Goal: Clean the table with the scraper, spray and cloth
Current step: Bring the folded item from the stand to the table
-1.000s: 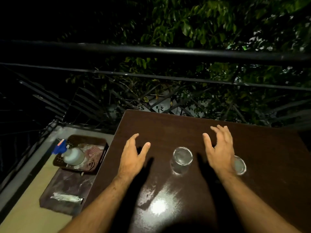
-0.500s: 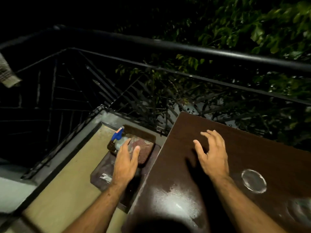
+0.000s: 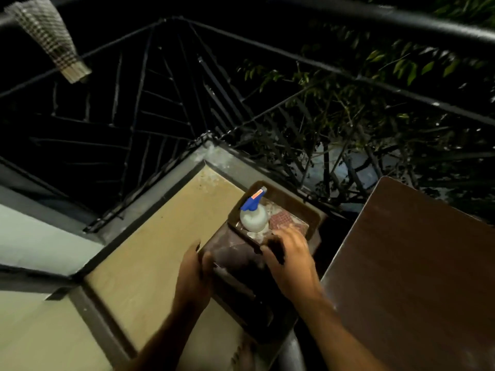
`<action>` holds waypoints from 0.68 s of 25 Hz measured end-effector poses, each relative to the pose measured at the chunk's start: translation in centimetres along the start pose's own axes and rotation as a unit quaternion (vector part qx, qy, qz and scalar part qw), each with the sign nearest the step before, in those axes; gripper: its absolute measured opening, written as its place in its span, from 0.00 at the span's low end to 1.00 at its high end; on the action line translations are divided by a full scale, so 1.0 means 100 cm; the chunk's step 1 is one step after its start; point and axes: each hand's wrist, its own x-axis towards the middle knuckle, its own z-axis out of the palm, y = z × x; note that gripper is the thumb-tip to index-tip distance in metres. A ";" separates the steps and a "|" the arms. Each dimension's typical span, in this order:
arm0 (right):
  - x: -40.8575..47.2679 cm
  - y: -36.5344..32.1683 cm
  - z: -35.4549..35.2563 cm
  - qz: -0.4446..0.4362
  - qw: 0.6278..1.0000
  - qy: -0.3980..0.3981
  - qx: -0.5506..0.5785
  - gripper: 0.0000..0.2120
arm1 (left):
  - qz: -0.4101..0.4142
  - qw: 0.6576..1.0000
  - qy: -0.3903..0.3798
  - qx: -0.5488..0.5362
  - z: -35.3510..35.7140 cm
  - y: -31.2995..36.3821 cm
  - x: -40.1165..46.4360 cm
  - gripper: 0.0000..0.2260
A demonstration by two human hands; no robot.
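1. Head view: The spray bottle (image 3: 254, 217) is the landmark here. It is white with a blue top. It stands up in a brown tray (image 3: 300, 207). The tray sits on a low dark stool (image 3: 241, 261) beside the big brown table (image 3: 417, 277).

2. Head view: A reddish cloth (image 3: 281, 219) lies in the tray, touching the right side of the spray bottle.

3. Head view: The right hand (image 3: 290, 259) is just in front of the spray bottle, a bit to the right. Its fingers are spread and a little bent. It holds nothing. Its fingertips are over the near edge of the tray, close to the cloth.

4. Head view: The left hand (image 3: 194, 277) is in front of the spray bottle too, but to the left and farther off. It is at the left edge of the stool. It is blurry, so I cannot tell if it is gripping anything.

5. Head view: The blue spray top points away from the hands, toward the railing (image 3: 267, 124).

6. Head view: I think the right hand is nearer to the bottle and the cloth, so it has the shorter reach.

7. Head view: I cannot see the scraper. The dark part of the stool between the hands is too blurry to tell.

8. Head view: The table is to the right of the spray bottle, well apart from it. The cleaning does not look started.
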 end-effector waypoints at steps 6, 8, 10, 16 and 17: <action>0.000 -0.002 0.080 0.063 0.993 -0.078 0.059 0.27 | -0.057 0.997 -0.044 -0.006 0.009 -0.035 0.030 0.38; -0.002 -0.001 0.099 0.100 0.989 -0.088 0.063 0.30 | -0.076 0.996 -0.051 -0.023 0.012 -0.044 0.042 0.44; 0.002 0.000 0.114 0.101 0.990 -0.095 0.023 0.35 | -0.082 0.994 -0.064 -0.041 0.017 -0.053 0.052 0.47; 0.003 0.009 0.140 0.066 0.995 -0.071 -0.003 0.36 | -0.079 0.994 -0.066 -0.043 0.028 -0.063 0.053 0.14; 0.001 0.009 0.142 0.084 0.992 -0.092 0.003 0.36 | -0.071 0.995 -0.064 -0.038 0.029 -0.066 0.053 0.14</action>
